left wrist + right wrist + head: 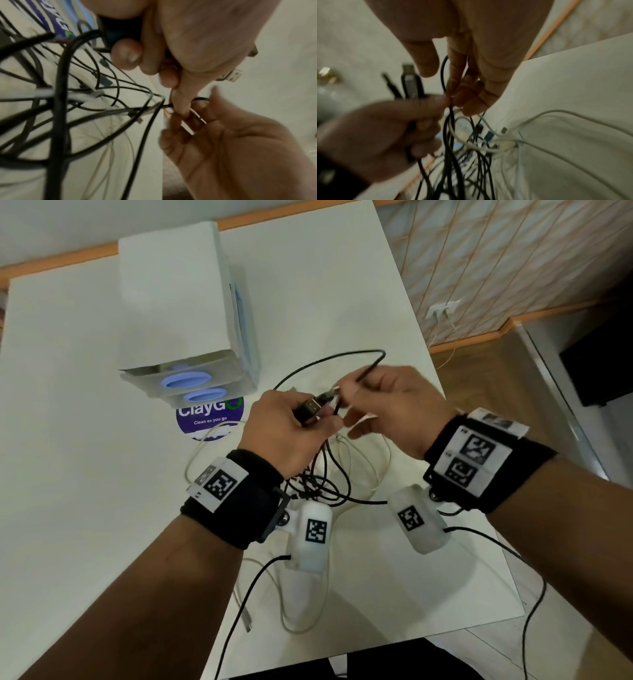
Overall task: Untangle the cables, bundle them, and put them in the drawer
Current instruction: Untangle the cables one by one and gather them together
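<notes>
Above the white table, the left hand grips black USB plugs while the right hand pinches a thin black cable. Feed it slowly from the tangled black-and-white cables; the white drawer unit waits nearby.

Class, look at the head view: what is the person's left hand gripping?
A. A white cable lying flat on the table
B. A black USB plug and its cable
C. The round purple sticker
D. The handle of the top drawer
B. The left hand curls round a black USB plug, its metal end poking out past the fingers, while the right hand pinches a thin black cable beside it, above the table.
</notes>
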### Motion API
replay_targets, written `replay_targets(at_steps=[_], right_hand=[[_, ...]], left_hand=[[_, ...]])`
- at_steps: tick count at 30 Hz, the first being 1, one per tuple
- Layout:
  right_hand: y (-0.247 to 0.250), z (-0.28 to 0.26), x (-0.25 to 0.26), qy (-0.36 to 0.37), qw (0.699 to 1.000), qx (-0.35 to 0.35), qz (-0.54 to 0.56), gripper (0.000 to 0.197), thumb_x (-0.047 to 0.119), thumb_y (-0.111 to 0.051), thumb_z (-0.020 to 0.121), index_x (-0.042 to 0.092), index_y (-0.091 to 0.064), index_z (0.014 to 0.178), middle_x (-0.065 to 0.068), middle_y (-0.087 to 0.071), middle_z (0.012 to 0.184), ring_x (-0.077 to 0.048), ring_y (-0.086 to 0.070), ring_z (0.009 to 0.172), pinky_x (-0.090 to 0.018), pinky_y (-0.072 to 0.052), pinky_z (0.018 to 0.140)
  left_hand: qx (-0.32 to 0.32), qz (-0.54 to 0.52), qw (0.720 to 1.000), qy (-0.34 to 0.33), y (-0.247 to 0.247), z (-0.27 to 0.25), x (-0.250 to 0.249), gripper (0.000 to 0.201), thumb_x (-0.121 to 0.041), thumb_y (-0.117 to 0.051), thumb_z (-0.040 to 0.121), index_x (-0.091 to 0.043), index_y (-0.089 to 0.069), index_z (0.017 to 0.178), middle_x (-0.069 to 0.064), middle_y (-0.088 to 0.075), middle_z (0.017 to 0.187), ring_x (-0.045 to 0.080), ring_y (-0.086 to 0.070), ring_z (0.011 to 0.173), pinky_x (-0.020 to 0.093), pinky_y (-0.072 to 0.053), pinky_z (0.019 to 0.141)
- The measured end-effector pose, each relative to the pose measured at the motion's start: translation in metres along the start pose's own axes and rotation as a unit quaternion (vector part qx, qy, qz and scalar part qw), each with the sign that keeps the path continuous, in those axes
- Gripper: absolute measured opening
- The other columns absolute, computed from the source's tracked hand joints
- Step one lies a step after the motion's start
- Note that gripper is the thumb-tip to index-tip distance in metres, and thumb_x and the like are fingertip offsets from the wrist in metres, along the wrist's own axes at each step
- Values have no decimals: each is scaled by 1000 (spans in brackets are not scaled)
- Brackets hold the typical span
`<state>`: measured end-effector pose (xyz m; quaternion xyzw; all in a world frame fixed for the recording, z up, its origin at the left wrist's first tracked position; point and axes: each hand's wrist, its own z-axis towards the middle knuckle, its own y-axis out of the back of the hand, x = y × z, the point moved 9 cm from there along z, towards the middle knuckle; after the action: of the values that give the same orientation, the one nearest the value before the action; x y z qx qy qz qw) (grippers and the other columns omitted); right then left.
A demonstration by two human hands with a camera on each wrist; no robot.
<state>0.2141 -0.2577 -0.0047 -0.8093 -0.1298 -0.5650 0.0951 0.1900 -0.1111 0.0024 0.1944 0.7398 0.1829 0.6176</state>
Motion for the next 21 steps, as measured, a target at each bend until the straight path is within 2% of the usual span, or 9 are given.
replay_targets(at_steps=[2,4,7,10,13,16,18,20,21], right_hand=[[-8,-1,0,32,993,4,-117,14,12,-61,94,7,-71,86,-7,-72,80,-22,-67,67,-41,-61,70],[-3,1,7,56,989,-33,-135,17,11,-61,94,2,-71,83,-10,-73,75,-23,-68,62,-42,-61,68],[11,7,25,63,995,-73,20,23,8,-54,98,2,-64,78,-9,-67,65,-22,-59,51,-38,-57,60],[14,13,29,31,983,-51,175,26,19,-48,102,1,-61,86,-12,-62,71,-22,-55,56,-39,-54,62],[10,7,3,-25,1000,-10,12,32,34,-54,97,6,-69,96,-10,-67,84,-23,-60,72,-38,-50,66],[-10,-3,-13,-13,993,50,-105,17,21,-60,95,18,-76,90,-18,-70,91,-18,-60,72,-33,-49,62],[-11,-2,-8,17,993,38,-114,15,12,-63,93,21,-75,90,-8,-74,87,-10,-59,67,-26,-48,58],[-11,2,1,37,987,44,-153,13,13,-64,92,20,-74,87,11,-70,74,-1,-56,61,-17,-46,57],[-15,3,4,40,981,59,-179,13,13,-63,92,19,-71,84,12,-67,69,1,-54,57,-14,-44,58]], left_hand=[[20,-9,1000,-9,-4,0,-1,23,-27,-80,76,-16,-67,60,4,-49,48,10,-39,46,25,-33,50],[31,8,999,-2,-8,-1,5,31,-28,-82,76,-21,-60,55,-9,-41,43,6,-34,43,21,-31,48],[63,78,995,-3,-21,-6,10,24,-33,-81,77,-25,-66,60,-12,-46,42,2,-42,42,11,-30,46],[48,83,995,1,-23,-11,13,29,-37,-78,80,-14,-70,64,-9,-45,43,5,-41,42,16,-31,46],[15,7,999,36,-13,-10,18,37,-37,-80,79,-18,-62,53,-11,-38,40,6,-31,39,18,-28,44],[35,-32,998,32,-13,-8,13,26,-32,-81,78,-14,-71,62,-1,-48,48,10,-34,42,24,-29,45],[49,-32,998,23,-16,-9,10,25,-31,-80,79,-8,-75,73,9,-51,52,11,-36,44,26,-29,47],[52,-28,998,26,-18,-9,11,24,-30,-80,79,-14,-71,63,-1,-47,45,8,-34,42,23,-29,46],[53,-27,998,25,-19,-9,10,30,-28,-81,79,-20,-65,55,-8,-41,42,7,-32,39,21,-28,44]])
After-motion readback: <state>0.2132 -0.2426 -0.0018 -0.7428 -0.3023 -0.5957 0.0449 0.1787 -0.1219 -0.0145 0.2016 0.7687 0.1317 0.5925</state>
